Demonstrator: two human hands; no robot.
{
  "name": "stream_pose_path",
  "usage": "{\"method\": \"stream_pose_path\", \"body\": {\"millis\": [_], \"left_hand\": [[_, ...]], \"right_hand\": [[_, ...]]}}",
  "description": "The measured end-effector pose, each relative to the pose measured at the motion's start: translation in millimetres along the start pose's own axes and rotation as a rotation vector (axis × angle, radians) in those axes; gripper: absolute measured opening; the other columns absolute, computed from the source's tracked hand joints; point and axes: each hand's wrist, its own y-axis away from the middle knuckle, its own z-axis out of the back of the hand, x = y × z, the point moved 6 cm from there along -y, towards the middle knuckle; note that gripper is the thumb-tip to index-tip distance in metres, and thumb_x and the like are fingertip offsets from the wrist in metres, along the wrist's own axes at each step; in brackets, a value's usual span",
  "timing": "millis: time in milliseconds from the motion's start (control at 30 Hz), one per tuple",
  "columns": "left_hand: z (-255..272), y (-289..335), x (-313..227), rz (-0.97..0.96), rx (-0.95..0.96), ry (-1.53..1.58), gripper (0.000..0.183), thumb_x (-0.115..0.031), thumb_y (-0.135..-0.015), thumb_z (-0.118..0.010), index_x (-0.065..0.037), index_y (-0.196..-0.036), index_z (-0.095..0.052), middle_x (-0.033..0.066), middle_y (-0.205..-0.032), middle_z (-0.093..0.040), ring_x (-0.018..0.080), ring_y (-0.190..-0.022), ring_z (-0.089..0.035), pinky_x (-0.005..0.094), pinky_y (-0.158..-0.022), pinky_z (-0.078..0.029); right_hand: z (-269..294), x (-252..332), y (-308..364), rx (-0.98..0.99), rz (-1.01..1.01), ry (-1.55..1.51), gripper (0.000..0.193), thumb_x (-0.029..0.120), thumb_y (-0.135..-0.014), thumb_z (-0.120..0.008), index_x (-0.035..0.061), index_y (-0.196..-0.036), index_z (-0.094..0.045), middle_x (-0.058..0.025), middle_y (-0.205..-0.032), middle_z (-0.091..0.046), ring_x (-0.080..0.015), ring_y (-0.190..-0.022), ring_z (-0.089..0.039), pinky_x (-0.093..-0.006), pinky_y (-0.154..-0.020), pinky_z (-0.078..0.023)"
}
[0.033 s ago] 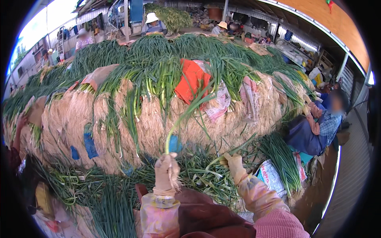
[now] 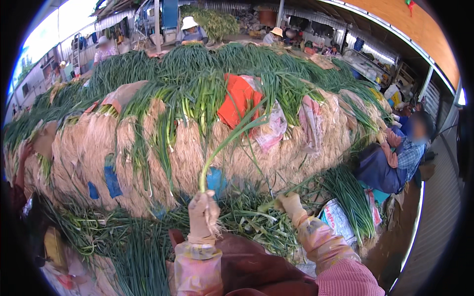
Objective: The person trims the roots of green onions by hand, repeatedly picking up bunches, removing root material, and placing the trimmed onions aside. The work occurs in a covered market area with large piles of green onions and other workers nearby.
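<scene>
My left hand (image 2: 202,217), in a pale glove, is closed around the base of a green onion (image 2: 205,170). Its stalk rises out of the fist and its long leaves arch to the right; pale roots hang beside the palm. To the right, my gloved right hand (image 2: 292,207) is closed on a loose green onion leaf (image 2: 266,205), whose end sticks out left of the fingers. Below both hands lies a litter of stripped leaves (image 2: 247,227). A bunch of green onions (image 2: 351,202) lies to the right of my right hand.
A long heap of green onions (image 2: 187,140), roots facing me, spans the view, with a red cloth (image 2: 239,101) on it. A person (image 2: 395,153) sits at the right; others are behind the heap. A white printed sack (image 2: 336,219) lies near my right forearm.
My left hand has moved slightly left with the green onion. The leaf in my right hand has shifted, while that hand has barely moved.
</scene>
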Motion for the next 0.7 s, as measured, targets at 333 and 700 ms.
{"method": "stream_pose_path", "body": {"millis": [333, 700], "left_hand": [[1.5, -0.4, -18.3, -0.01, 0.308, 0.195, 0.039, -0.017, -0.098, -0.05, 0.005, -0.13, -0.049, 0.0025, -0.055, -0.052, 0.0099, -0.038, -0.042, 0.0247, -0.038, -0.032], [4.5, -1.0, -17.7, -0.04, 0.322, 0.268, 0.054, -0.005, -0.086, -0.065, 0.0, -0.138, -0.048, 0.0087, -0.06, -0.059, 0.0148, -0.045, -0.051, 0.0264, -0.044, -0.04]], "right_hand": [[11.4, 169.5, -94.2, -0.499, 0.37, 0.489, 0.05, 0.038, -0.089, -0.059, 0.0146, -0.132, -0.049, -0.0185, -0.091, -0.07, -0.0347, -0.082, -0.069, -0.0466, -0.073, -0.055], [8.6, 151.4, -136.9, -0.45, 0.325, 0.453, 0.042, 0.047, -0.092, -0.047, 0.0118, -0.105, -0.066, -0.0217, -0.083, -0.069, -0.0395, -0.083, -0.068, -0.0491, -0.075, -0.054]]}}
